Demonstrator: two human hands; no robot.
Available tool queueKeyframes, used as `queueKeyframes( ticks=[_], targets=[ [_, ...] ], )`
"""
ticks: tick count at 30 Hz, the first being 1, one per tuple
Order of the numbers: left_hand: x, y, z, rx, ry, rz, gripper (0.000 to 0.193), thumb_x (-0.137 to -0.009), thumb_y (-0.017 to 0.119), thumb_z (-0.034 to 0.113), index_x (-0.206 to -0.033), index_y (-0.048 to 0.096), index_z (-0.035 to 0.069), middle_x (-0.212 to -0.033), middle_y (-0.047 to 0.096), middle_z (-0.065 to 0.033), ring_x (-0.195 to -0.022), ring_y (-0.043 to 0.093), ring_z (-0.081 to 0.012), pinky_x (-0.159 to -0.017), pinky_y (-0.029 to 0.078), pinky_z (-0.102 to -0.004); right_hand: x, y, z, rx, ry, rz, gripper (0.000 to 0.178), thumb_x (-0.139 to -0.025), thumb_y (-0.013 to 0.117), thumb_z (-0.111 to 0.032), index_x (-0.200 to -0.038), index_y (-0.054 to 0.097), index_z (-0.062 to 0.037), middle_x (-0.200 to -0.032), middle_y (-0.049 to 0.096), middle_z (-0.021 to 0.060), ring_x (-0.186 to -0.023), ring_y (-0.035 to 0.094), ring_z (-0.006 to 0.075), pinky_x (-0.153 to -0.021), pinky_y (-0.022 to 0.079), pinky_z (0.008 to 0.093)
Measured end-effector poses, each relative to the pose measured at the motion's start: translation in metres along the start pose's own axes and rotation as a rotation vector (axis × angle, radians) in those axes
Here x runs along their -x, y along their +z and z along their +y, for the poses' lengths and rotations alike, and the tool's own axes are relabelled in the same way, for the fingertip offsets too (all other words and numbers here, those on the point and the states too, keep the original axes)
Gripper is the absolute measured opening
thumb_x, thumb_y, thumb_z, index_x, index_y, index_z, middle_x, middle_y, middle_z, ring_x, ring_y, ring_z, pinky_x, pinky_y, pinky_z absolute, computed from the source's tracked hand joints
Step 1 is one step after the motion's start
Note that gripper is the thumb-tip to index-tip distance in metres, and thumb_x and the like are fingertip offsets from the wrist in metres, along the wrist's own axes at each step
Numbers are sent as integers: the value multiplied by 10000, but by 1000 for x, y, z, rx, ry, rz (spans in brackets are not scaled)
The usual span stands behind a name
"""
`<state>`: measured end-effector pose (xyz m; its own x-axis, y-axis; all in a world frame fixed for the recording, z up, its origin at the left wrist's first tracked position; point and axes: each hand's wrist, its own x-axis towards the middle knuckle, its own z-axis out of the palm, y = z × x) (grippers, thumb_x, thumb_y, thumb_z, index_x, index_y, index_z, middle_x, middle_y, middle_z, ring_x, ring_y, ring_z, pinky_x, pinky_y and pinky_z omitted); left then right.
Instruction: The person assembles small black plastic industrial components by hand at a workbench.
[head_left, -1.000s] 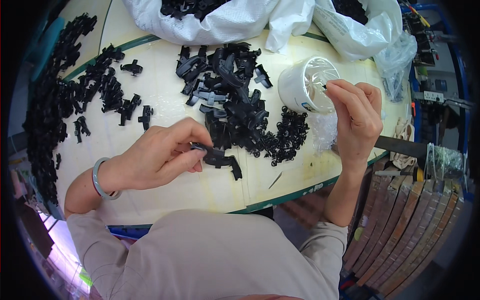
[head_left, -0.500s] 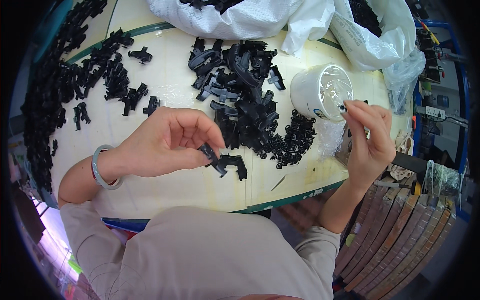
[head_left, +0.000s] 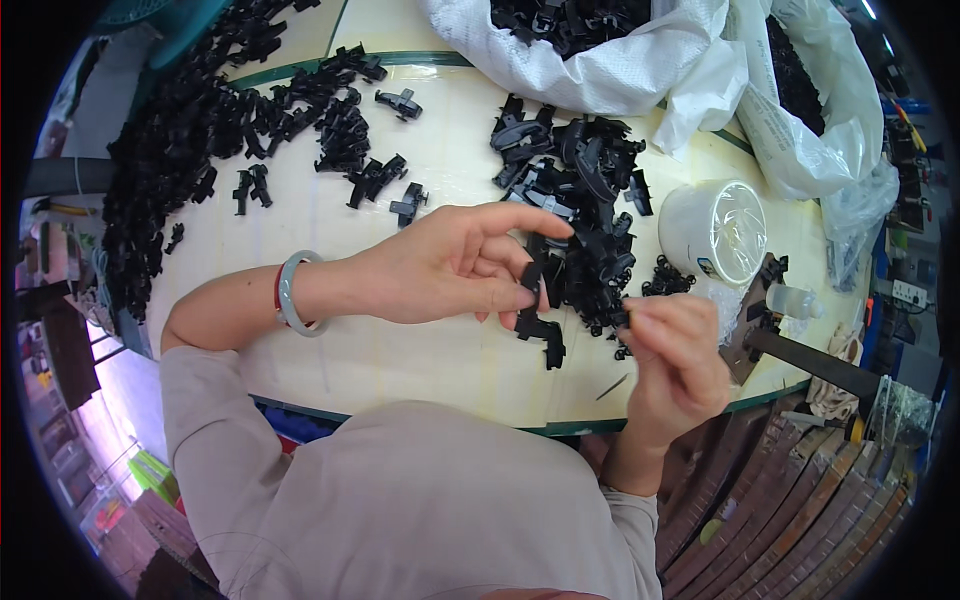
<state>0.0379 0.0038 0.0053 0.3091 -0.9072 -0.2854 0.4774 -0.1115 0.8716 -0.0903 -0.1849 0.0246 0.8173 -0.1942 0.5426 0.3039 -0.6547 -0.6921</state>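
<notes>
My left hand (head_left: 450,265), with a bangle at its wrist, holds a curved black plastic part (head_left: 530,287) between thumb and fingers, its index finger stretched out above. Just below lies a second black plastic part (head_left: 548,338) on the table. My right hand (head_left: 680,360) is closed in a pinch to the right of it, a tiny dark piece at its fingertips, probably one of the small black clips (head_left: 664,276) heaped nearby. A pile of larger black plastic parts (head_left: 590,170) sits just beyond both hands.
A white tub (head_left: 692,232) lined with clear film stands right of the piles. White sacks (head_left: 600,75) of black parts fill the far side. Rows of joined parts (head_left: 150,200) line the left. A small clear bottle (head_left: 795,301) and a dark bar (head_left: 815,362) are at the right edge.
My right hand has come from beside the tub, leftward and nearer, toward my left hand. My left index finger has straightened. The whole view has shifted, so the table appears farther right.
</notes>
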Motion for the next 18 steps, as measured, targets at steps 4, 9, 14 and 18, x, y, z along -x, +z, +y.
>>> queueKeyframes(
  ticks=[4,9,14,18],
  targets=[
    [0,-1,-6,36,-17,-55,328,-879,557,73,-1190,491,-9,-956,646,-115,-814,626,-122,-679,495,-226,6,11,-5,-109,-41,-40,252,-617,691,100,-855,645,29,-835,655,145,-732,605,241,-644,490,294],
    [2,4,0,148,-138,-70,232,-888,548,90,-1089,576,-23,-948,648,-111,-846,633,-146,-740,516,-244,9,22,-7,-149,20,-47,214,-672,662,126,-872,639,54,-854,649,181,-743,646,244,-635,536,264],
    [1,4,-3,206,-176,-81,251,-885,556,106,-1098,573,-25,-943,649,-110,-836,633,-138,-740,521,-241,12,28,-3,-144,-1,-34,213,-679,664,117,-881,642,54,-871,650,184,-728,649,225,-616,537,253],
    [2,4,-5,230,-175,-99,260,-883,561,110,-1103,571,-28,-948,649,-107,-837,633,-137,-743,519,-237,12,29,-7,-145,46,-62,216,-706,652,123,-900,632,31,-877,648,183,-779,638,214,-671,517,246]
  ],
)
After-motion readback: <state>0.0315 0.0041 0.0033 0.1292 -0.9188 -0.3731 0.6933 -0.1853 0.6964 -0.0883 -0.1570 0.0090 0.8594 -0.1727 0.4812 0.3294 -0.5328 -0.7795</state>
